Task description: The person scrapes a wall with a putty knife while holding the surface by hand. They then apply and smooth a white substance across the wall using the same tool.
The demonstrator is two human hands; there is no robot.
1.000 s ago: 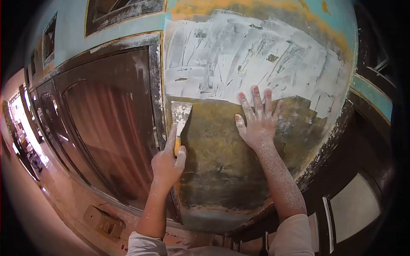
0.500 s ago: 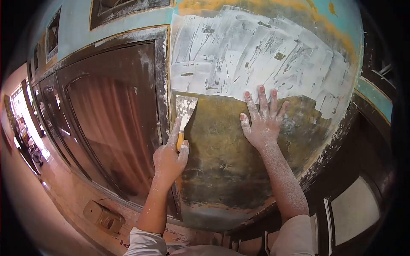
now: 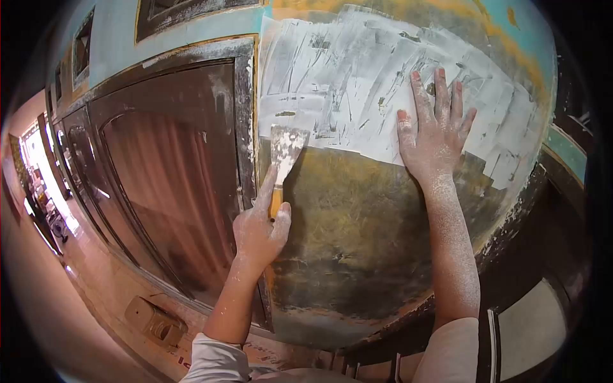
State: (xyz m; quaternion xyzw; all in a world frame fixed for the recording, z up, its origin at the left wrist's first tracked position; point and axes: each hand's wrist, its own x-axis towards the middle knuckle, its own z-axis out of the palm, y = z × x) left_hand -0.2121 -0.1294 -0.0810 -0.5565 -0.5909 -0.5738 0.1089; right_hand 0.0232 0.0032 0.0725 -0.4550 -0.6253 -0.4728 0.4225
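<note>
A putty knife is held in the left hand, near the left edge of the wall and just beside the door frame. The grip of this hand is closed around the yellow handle; the forefinger is stretched upward toward the blade, and the thumb is placed on the right side. The blade is pointed up, and many white spots are seen on it. Its top is laid over the lower border of the white layer, at the left end of that layer; whether the wall is touched by it cannot be told with certainty. The right hand is placed well apart, over the right half of the white layer, with the palm turned to the wall. Its grip is open, and the fingers are spread and pointed up. The right forearm is covered with white powder. The upper part of the wall is coated by the white layer in uneven strokes; below it, a dark olive-brown surface is exposed. Turquoise paint is seen at the upper right corner of the wall. To the left, a reddish curtain is framed by a brown door.
</note>
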